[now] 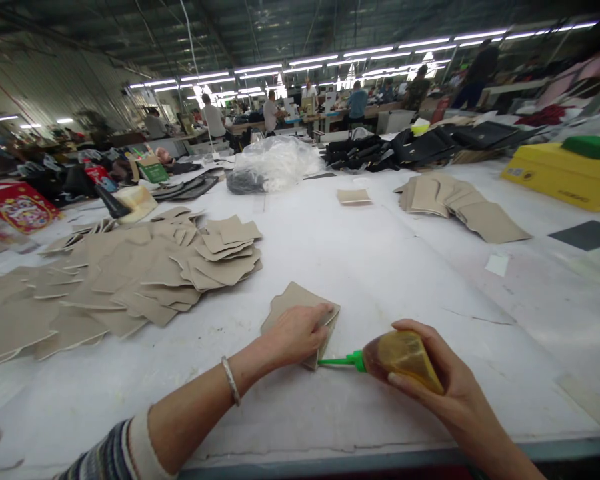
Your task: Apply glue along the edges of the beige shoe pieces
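My left hand [296,332] presses flat on a small stack of beige cut pieces [294,299] lying on the white table [380,267]. My right hand [445,383] grips an amber glue bottle [403,353] laid sideways. Its green nozzle [341,361] points left and touches the near edge of the beige stack, just under my left fingers. A metal bracelet sits on my left wrist.
A wide spread of beige pieces [130,273] covers the table's left. Another fanned pile [460,203] and one single piece [354,196] lie further back. A clear plastic bag [275,163], black bags [405,147] and a yellow box [560,175] stand beyond. Several people work at distant tables.
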`<state>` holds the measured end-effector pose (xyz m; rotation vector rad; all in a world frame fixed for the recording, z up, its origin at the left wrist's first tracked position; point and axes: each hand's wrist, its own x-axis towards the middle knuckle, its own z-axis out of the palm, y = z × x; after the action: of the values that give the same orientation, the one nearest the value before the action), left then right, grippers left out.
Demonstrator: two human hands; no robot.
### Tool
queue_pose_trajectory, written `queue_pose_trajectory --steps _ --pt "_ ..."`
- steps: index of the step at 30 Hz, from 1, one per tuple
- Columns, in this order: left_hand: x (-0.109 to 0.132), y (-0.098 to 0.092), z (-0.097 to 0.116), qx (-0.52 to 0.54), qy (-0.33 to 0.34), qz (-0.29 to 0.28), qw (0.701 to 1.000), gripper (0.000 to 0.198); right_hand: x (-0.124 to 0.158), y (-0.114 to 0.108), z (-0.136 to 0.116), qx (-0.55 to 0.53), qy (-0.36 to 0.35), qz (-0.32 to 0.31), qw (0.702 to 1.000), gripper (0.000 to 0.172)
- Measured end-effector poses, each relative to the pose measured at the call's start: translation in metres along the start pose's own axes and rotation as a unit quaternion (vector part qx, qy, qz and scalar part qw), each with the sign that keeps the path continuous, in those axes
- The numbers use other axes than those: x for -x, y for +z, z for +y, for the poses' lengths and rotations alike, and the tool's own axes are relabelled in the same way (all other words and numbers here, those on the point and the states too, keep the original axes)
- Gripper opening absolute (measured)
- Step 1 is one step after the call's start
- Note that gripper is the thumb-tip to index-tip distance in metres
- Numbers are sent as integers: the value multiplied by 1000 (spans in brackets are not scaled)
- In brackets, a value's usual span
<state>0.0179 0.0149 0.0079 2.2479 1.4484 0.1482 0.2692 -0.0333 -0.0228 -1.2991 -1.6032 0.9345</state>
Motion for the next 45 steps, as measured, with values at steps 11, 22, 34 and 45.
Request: queue_pose_trajectory --steps 11,22,34,45 --pt "0 -1 1 -10 4 6 1000 48 5 2 6 -31 1 -16 999 52" --pt "1 1 1 -4 5 5 1000 45 3 0 7 -47 11 -24 999 52" --pt "-1 7 -3 3 12 13 1000 46 1 2 10 -42 13 -31 999 50" --pt "-2 4 -4 31 15 7 999 49 -11 -1 18 -49 12 2 999 53"
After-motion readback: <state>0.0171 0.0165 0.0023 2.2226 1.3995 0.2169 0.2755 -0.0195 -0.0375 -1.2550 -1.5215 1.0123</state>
